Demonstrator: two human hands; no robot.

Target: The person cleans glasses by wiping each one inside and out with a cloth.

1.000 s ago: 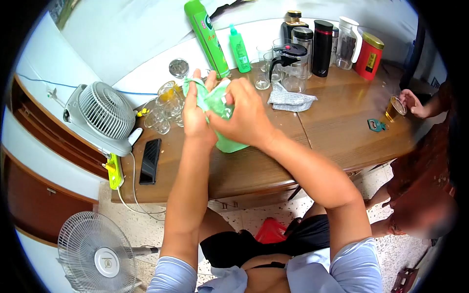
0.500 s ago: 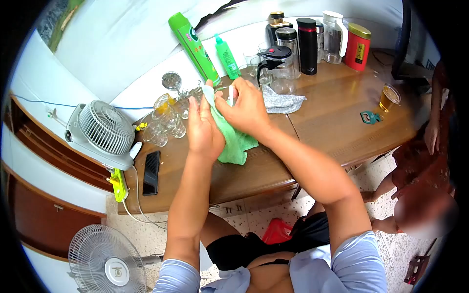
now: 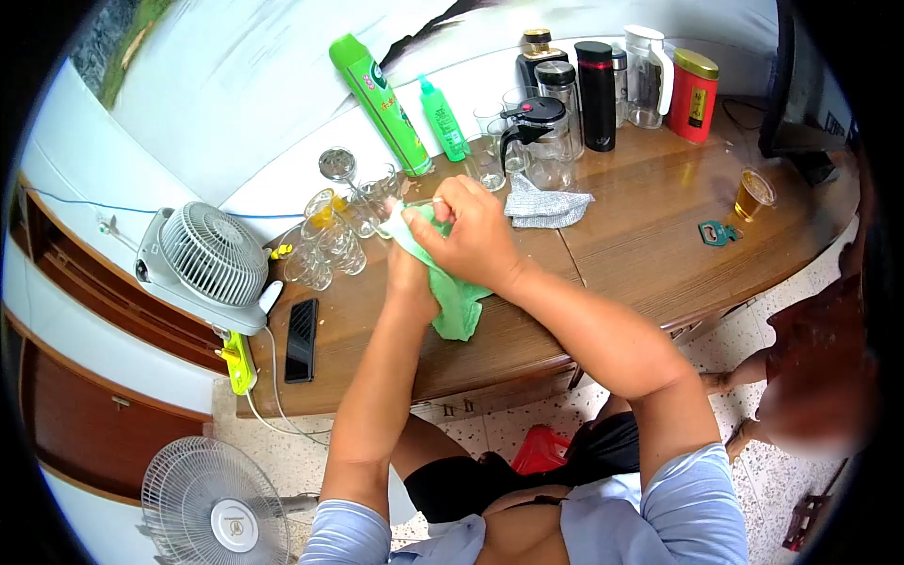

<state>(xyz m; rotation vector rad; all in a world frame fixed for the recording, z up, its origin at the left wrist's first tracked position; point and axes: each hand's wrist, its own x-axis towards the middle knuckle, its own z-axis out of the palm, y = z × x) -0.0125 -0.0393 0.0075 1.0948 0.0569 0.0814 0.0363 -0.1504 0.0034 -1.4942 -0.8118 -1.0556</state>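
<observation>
A light green cloth (image 3: pixel 459 306) is bunched between my hands above the table, its loose end hanging down. My right hand (image 3: pixel 471 235) is closed around the upper part of the cloth, thumb pressed on it. Below and to the left, my left hand (image 3: pixel 411 273) grips the cloth from the other side, most of its fingers covered. Whether something sits inside the cloth I cannot make out. Just left of my hands stand several clear drinking glasses (image 3: pixel 341 252). Right of them a folded grey cloth (image 3: pixel 548 209) lies before a glass teapot (image 3: pixel 549 165).
A green spray can (image 3: pixel 381 105), green bottle (image 3: pixel 442 121), black flask (image 3: pixel 594 97), pitcher (image 3: pixel 647 80) and red tin (image 3: pixel 694 97) line the back. A phone (image 3: pixel 301 341) and small fan (image 3: pixel 213 259) are left. A glass of amber liquid (image 3: pixel 750 196) stands right, near another person (image 3: pixel 819 367).
My left fingers, stretched out half a second ago, are now folded in behind the cloth. My right hand has come slightly down over it. The view has shifted a little.
</observation>
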